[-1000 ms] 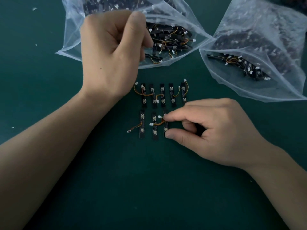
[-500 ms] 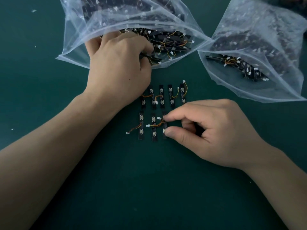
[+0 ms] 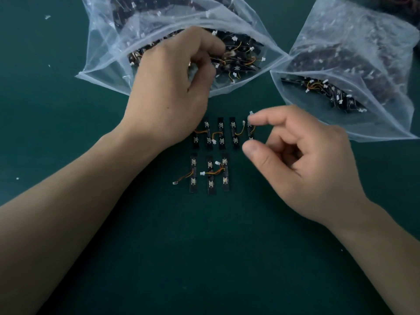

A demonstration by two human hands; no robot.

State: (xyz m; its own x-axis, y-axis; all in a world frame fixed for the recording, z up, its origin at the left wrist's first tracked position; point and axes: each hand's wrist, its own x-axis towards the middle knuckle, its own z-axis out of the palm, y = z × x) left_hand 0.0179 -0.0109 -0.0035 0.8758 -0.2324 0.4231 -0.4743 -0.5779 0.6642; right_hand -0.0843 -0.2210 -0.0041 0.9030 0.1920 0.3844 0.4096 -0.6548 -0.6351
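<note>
Green table (image 3: 204, 258) bearing two clear bags of black wired strips: left bag (image 3: 109, 42) and right bag (image 3: 363, 53). Left hand (image 3: 168, 87) lies in the left bag's mouth, fingers curled among the strips; blur hides any grasp. Right hand (image 3: 306, 160) brackets the upper row's end strip (image 3: 250, 131) between thumb and forefinger; contact cannot be told. Lower row (image 3: 211, 173) lies just below.

Both hands are bare, the left hand (image 3: 168, 87) toward 11 o'clock and the right hand (image 3: 302, 164) toward 3 o'clock, with slim fingers and creased knuckles. The right thumbnail (image 3: 250, 149) is cut short and rounded. The left forearm (image 3: 68, 223) runs uncovered to the 8 o'clock edge, the right forearm (image 3: 375, 242) to 4 o'clock.
</note>
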